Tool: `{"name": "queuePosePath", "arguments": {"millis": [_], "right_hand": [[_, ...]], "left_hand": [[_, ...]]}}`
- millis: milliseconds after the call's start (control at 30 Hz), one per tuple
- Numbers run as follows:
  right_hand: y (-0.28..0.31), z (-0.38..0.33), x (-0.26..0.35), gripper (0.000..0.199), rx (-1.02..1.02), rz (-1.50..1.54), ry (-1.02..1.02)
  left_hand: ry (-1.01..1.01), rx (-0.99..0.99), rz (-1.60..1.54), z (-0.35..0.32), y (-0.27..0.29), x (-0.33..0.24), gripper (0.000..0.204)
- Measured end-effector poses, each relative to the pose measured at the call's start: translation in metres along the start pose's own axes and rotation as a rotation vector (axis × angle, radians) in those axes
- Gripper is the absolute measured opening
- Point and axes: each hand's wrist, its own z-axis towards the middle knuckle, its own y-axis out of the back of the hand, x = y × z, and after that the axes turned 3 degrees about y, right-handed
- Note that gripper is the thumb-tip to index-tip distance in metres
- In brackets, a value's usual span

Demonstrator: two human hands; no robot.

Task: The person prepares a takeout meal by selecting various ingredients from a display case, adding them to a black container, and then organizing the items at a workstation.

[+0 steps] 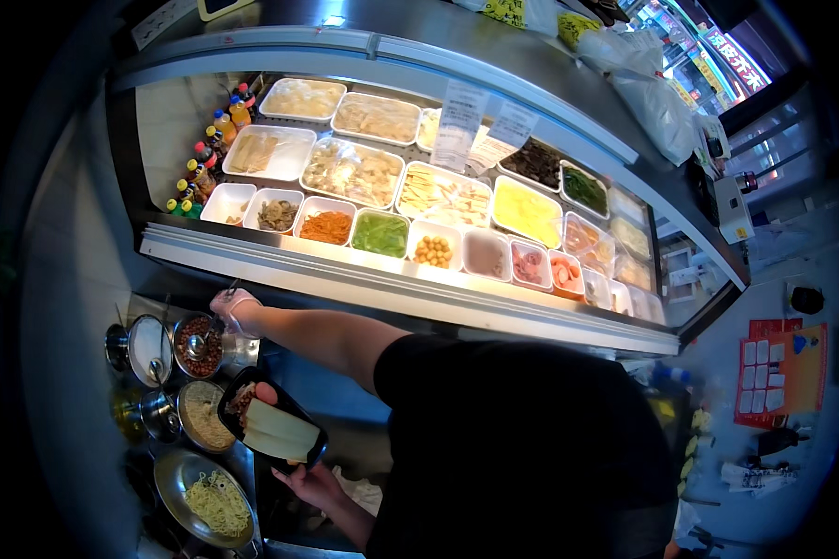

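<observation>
My left hand holds a black tray by its near end, tilted. On it lie a broad pale sheet of food, a pink slice and some reddish-brown bits that look like peanuts. In a clear plastic glove, my right hand is closed on the handle of a metal ladle. The ladle's bowl rests among the reddish-brown peanuts in a round metal container. My right fingertips are partly hidden by the glove's shine.
Beside the peanuts stand a pot of white stuff, a bowl of pale shreds and a metal pan of noodles. A glass display case with several white food trays and a row of bottles borders the right arm.
</observation>
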Motion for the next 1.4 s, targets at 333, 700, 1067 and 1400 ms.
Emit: {"name": "queuePosePath", "arguments": {"millis": [333, 700, 1067, 1400], "right_hand": [[-0.014, -0.01, -0.002, 0.011, 0.202, 0.041, 0.146], [0.003, 0.003, -0.018, 0.021, 0.282, 0.124, -0.147], [0.101, -0.104, -0.037, 0.046, 0.343, -0.124, -0.159], [0.3, -0.278, -0.05, 0.034, 0.172, -0.53, 0.069]], "left_hand": [[-0.013, 0.058, 0.021, 0.006, 0.006, 0.01, 0.074], [-0.081, -0.001, 0.019, -0.009, -0.007, -0.007, 0.058], [-0.029, -0.058, 0.12, -0.008, 0.015, -0.014, 0.083], [0.114, 0.142, 0.299, -0.014, -0.088, 0.031, 0.074]]}}
